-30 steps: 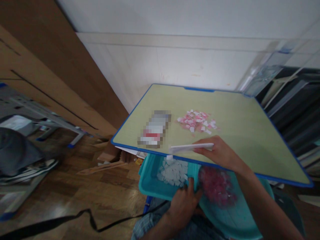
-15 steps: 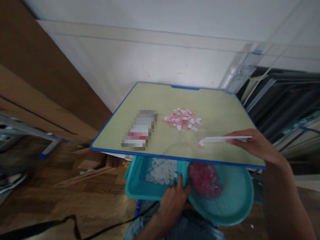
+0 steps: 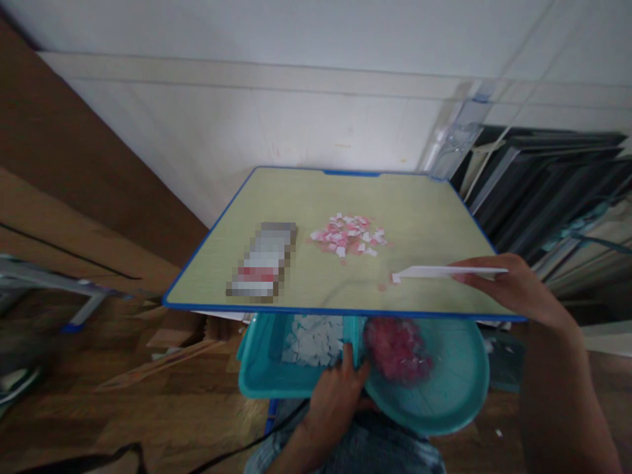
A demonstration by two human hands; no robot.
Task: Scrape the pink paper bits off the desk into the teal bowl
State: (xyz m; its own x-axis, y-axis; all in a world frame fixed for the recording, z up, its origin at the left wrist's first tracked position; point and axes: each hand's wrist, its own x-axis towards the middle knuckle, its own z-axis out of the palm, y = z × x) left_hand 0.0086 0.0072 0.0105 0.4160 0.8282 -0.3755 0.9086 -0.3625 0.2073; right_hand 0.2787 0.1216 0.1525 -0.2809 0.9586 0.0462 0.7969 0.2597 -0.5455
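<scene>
My right hand (image 3: 503,280) is closed around white tweezers (image 3: 429,270), held level above the right front of a folding table (image 3: 419,210). At their tip is a small white square piece (image 3: 395,278) with some pink beside it. My left hand (image 3: 338,388) grips the adjoining rims of a turquoise rectangular tray (image 3: 266,385) and a round turquoise tray (image 3: 459,395) over my lap. White squares (image 3: 313,340) lie in the rectangular tray; a translucent pink heap (image 3: 397,349) fills part of the round one. On the table is a pile of pink and white pieces (image 3: 348,234).
A blurred-out phone-shaped object (image 3: 264,257) lies on the table's left side. White wall (image 3: 296,125) stands behind. Dark flat panels (image 3: 553,178) lean at right, near a clear plastic bottle-like object (image 3: 459,138). Cardboard (image 3: 182,329) and a black strap (image 3: 237,447) are low at left.
The view has shifted a little, so the table appears further left. The tweezers' tip with the white piece is slightly farther right of the pile. My left hand keeps its hold.
</scene>
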